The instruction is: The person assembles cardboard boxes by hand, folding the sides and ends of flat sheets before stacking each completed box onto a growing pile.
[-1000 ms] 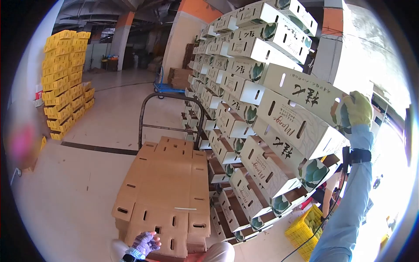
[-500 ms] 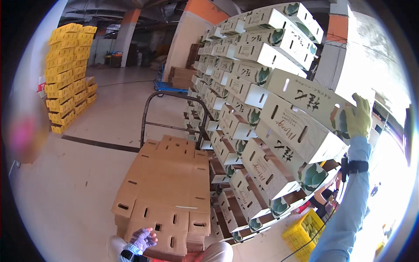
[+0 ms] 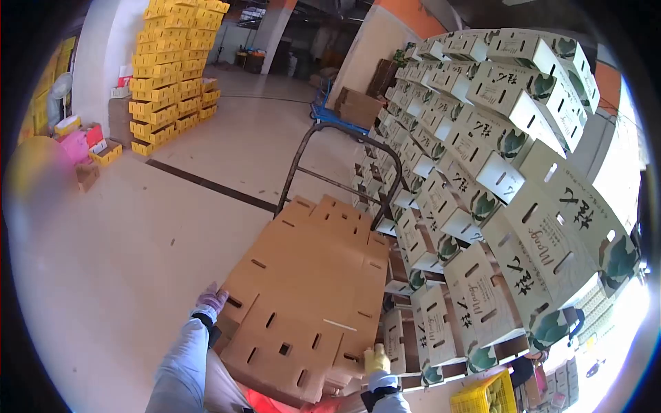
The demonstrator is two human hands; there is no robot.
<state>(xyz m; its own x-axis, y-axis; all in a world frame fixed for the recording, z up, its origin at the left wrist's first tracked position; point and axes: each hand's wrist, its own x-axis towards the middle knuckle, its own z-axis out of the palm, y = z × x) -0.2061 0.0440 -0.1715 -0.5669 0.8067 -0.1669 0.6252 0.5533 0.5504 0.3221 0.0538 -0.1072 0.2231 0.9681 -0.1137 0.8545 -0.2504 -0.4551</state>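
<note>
A stack of flat brown cardboard carton blanks with slots and hand holes lies in front of me on a trolley. My left hand, in a purplish glove, is at the stack's left edge beside a hand hole, its fingers curled on the cardboard. My right hand, in a pale yellow glove, is at the right edge beside another hand hole, fingers bent against the cardboard and partly hidden. Just right of the stack rises a tall wall of white printed mango boxes.
The trolley's dark metal handle stands at the far end of the stack. Yellow boxes are piled at the back left. A yellow crate sits at the lower right near a partly hidden person. A blue cart stands farther back.
My right hand has come down from the upper white box to the right edge of the cardboard. My left hand has moved to the left edge. The view has turned.
</note>
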